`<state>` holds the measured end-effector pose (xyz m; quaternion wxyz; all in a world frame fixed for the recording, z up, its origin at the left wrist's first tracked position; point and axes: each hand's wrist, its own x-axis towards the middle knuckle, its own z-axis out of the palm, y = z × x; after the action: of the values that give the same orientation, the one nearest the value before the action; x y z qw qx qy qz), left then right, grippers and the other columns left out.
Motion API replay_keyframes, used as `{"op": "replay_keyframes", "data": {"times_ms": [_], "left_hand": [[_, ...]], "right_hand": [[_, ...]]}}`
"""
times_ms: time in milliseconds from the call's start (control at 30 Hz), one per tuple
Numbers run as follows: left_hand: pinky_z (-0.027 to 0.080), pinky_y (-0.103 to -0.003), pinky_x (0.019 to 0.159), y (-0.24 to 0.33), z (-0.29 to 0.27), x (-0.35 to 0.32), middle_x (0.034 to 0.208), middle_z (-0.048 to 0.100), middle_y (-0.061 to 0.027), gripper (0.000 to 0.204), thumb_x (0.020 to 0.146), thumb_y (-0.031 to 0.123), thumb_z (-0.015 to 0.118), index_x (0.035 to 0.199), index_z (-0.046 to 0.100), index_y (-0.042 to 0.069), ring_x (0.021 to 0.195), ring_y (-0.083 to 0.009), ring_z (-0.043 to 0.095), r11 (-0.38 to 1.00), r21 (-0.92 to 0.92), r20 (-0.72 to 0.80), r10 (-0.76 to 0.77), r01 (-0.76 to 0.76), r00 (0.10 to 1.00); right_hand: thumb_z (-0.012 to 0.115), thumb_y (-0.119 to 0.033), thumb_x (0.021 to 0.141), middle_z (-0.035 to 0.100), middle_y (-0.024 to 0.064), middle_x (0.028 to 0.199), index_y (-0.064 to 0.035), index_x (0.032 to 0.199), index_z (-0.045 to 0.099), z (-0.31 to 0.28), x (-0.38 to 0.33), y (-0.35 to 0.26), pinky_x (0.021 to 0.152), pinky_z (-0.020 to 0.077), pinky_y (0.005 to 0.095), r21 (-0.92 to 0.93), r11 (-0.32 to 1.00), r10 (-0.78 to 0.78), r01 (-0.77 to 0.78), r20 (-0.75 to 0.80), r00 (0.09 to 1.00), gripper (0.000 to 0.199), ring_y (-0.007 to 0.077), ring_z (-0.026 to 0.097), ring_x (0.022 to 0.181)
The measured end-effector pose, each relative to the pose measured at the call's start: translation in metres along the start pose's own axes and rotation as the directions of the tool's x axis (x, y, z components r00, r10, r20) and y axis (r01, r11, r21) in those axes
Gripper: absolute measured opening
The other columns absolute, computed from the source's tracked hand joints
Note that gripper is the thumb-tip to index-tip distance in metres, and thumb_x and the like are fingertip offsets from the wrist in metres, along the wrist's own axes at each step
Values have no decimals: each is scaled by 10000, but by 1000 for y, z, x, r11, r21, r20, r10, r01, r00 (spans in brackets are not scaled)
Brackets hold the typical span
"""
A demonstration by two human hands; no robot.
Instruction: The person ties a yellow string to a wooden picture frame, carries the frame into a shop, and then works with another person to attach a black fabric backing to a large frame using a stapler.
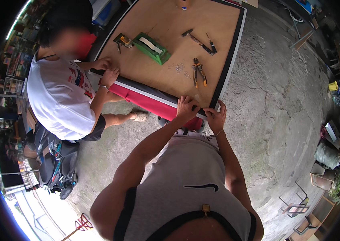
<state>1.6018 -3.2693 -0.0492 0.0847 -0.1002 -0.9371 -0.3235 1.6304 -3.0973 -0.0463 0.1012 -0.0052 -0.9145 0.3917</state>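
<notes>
A large brown board [150,72] lies in front of me, with black edging [154,90] folded over its rim. At its near right corner, my left hand [187,108] has its fingers bent over the near edge, pinching the black edging. Close beside it, my right hand [217,117] grips the same edging at the corner, thumb toward the left hand. Below the near edge hang a white band and red fabric [150,103]. Pliers with black and orange handles [198,73] lie on the board near my hands, beside scattered small metallic bits [180,69].
A hammer [196,39], a slim black-handled tool [211,45], a green case with a white handle [151,48] and a yellow-black tool [124,40] rest on the board. At the left, a person in a white shirt [59,92] holds the board's edge. A motorbike [57,156] stands behind them.
</notes>
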Motion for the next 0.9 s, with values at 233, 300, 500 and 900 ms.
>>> {"op": "replay_keyframes", "data": {"times_ms": [233, 300, 500, 900], "left_hand": [[355, -416, 888, 0, -3, -2, 1004, 561, -18, 135, 693, 264, 730, 801, 667, 212, 1057, -268, 449, 1000, 9, 18, 4, -4, 1000], [354, -417, 889, 0, -4, -2, 1002, 562, -15, 135, 694, 264, 729, 802, 665, 212, 1058, -265, 449, 1000, 5, 19, 10, -10, 1000], [354, -425, 898, 0, -5, -2, 1000, 566, -13, 141, 692, 264, 735, 799, 663, 205, 1075, -267, 446, 1000, 1, 22, 20, -20, 1000], [351, -429, 920, -2, -1, 1, 1018, 570, -8, 143, 687, 269, 742, 793, 667, 210, 1088, -270, 446, 1000, -7, 12, 14, -14, 1000]], "right_hand": [[775, -254, 685, 431, 78, 1327, -260, 852, 747, 0, -2, 9, 989, 371, 448, -39, 999, -19, 20, 18, 1000, 169, 335, 374, 1257], [780, -255, 680, 433, 76, 1324, -258, 850, 747, 0, -2, 10, 987, 373, 443, -31, 999, -17, 18, 15, 1000, 173, 333, 379, 1252], [789, -254, 661, 428, 52, 1328, -269, 836, 747, 1, -3, 13, 997, 370, 453, 25, 1000, -9, 9, -3, 1000, 180, 323, 376, 1262], [786, -262, 670, 431, 56, 1338, -268, 848, 745, 6, -1, 22, 999, 370, 448, 85, 996, -14, 14, -5, 1000, 182, 326, 394, 1250]]}}
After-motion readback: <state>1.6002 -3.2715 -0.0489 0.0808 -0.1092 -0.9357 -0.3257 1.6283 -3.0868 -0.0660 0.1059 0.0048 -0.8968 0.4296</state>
